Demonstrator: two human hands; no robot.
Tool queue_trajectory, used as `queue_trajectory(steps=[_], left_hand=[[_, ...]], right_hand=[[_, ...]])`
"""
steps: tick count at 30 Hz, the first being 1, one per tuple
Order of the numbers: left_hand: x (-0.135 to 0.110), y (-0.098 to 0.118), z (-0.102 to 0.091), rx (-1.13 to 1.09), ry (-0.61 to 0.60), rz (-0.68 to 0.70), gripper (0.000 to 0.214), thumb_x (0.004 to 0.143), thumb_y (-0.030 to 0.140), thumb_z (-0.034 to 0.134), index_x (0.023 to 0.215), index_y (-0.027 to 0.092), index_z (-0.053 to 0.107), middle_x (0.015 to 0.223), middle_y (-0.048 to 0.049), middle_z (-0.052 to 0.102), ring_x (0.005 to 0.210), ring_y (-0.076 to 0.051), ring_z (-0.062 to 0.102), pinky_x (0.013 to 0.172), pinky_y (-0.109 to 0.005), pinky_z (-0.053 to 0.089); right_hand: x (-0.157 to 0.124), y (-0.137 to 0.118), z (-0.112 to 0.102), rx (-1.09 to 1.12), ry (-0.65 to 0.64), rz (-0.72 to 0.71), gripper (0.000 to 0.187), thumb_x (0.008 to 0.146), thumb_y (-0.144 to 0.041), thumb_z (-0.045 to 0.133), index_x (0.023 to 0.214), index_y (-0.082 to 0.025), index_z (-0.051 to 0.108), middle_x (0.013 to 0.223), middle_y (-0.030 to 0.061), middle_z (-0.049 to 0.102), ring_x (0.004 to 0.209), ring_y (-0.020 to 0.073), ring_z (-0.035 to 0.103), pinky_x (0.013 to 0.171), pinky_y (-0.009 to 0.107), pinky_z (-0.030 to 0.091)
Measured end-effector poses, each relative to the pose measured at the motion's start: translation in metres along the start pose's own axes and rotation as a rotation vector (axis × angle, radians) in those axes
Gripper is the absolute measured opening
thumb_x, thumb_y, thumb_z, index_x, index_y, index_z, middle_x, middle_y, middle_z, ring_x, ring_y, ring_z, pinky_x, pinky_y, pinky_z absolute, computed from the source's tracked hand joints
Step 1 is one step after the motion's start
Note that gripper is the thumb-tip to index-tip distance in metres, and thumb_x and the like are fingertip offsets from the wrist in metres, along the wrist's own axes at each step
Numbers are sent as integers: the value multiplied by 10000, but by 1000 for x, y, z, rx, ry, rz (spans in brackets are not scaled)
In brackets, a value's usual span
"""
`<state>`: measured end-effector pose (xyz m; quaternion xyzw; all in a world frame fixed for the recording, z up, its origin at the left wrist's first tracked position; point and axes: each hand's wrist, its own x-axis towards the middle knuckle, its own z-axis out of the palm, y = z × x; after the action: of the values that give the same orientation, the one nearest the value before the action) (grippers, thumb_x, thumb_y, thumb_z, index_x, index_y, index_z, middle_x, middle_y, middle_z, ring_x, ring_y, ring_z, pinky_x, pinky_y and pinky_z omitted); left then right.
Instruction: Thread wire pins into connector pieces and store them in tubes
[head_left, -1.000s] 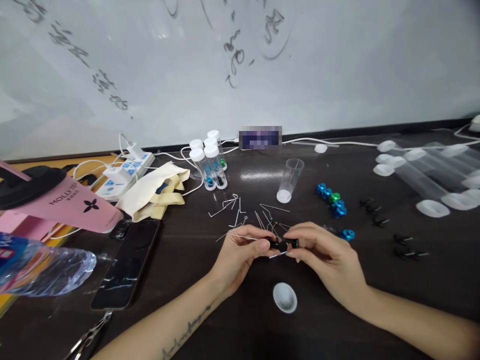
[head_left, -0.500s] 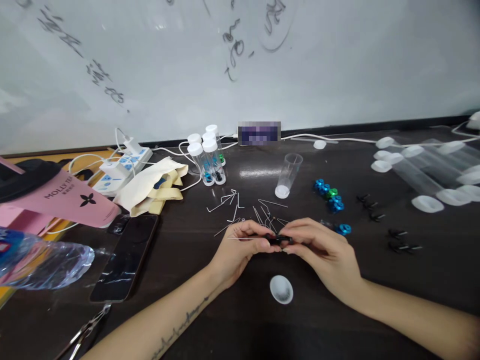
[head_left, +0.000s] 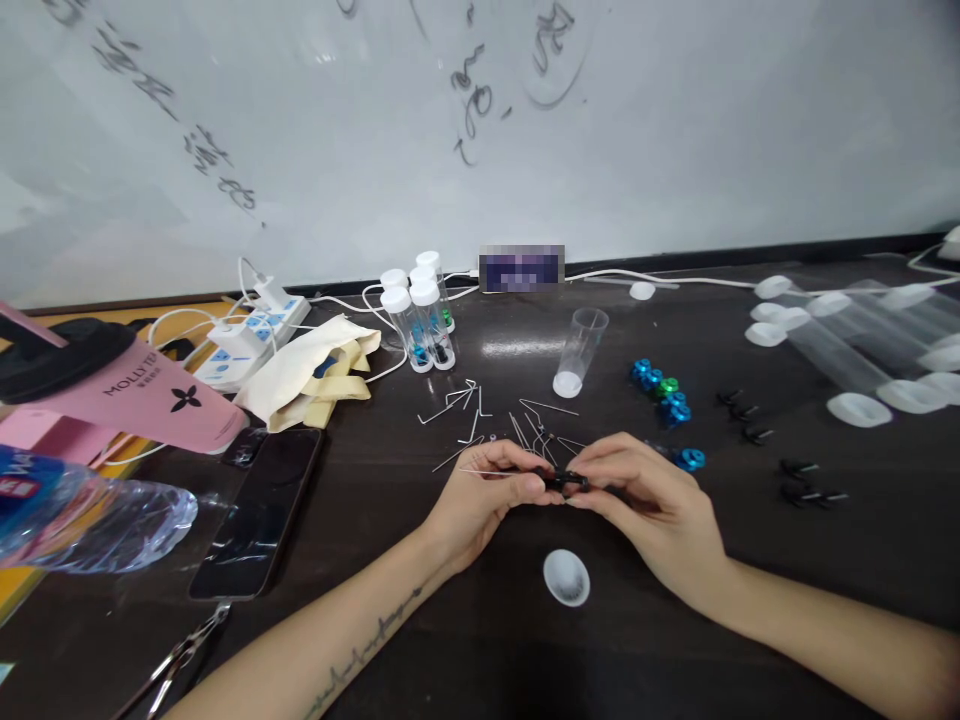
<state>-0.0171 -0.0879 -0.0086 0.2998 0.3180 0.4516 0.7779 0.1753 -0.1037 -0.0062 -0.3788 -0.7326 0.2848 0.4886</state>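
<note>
My left hand (head_left: 491,497) pinches a small black part (head_left: 556,481) between thumb and fingers. A thin metal rod (head_left: 484,471) reaches left from it across that hand. The fingertips of my right hand (head_left: 649,500) close on the part's right end, so much of it is hidden. Just beyond the hands lie several bent metal wires (head_left: 478,402). A white oval cap (head_left: 567,578) rests on the table below them. A clear tube (head_left: 585,345) with a white base stands farther back.
Blue and green metal pieces (head_left: 675,407) and black pins (head_left: 757,434) lie to the right, near clear tubes (head_left: 840,345). Capped tubes (head_left: 424,320) stand behind. At left are a phone (head_left: 259,515), pliers (head_left: 180,655), a bottle (head_left: 112,515), a pink cup (head_left: 169,395) and a power strip (head_left: 259,340).
The view has shifted slightly, so most things appear a little farther right. Both hands keep hold of the black part, and its right end shows a bit more between the fingers.
</note>
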Motion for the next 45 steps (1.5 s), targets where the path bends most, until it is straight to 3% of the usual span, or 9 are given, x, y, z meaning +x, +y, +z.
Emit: queue_trajectory(steps=[9,17,25,30,36,45], left_hand=[[1,-1,-1,-5,17,28,200,580,118,860,729,136,728,767,-18,750,602,-116,699,661,-227,566],[-1,-2,0,62,9,64,200,594,119,851,753,145,732,785,-19,737,667,-132,695,725,-271,561],[-3,-1,3,90,-45,132,202,650,140,830,826,155,732,839,-26,730,758,-129,681,775,-253,517],[-3,-4,2,142,-26,184,192,614,94,839,750,164,723,795,-6,721,738,-110,645,740,-227,496],[-2,-3,3,169,29,150,301,586,96,855,860,181,763,776,3,703,734,-104,630,729,-215,486],[-3,-2,1,115,-2,135,211,608,117,849,799,164,773,770,-2,711,703,-97,641,722,-218,494]], right_hand=[[0,0,-1,4,-17,13,156,848,-159,694,974,-249,712,900,45,667,769,175,668,602,290,570],[-1,2,0,94,-17,115,118,857,-219,690,973,-237,707,885,39,651,687,167,695,592,297,609],[1,0,1,17,-21,6,129,845,-148,700,926,-246,682,901,32,661,801,178,652,650,303,547],[1,-2,1,-2,-28,-21,167,829,-117,708,928,-249,681,892,25,652,813,176,639,658,301,531],[0,-2,1,-16,-24,-30,167,829,-114,704,938,-238,677,913,31,644,816,171,640,647,284,531],[0,-4,1,-28,-49,-46,183,856,-108,666,1006,-213,673,974,46,643,773,142,660,628,252,549]])
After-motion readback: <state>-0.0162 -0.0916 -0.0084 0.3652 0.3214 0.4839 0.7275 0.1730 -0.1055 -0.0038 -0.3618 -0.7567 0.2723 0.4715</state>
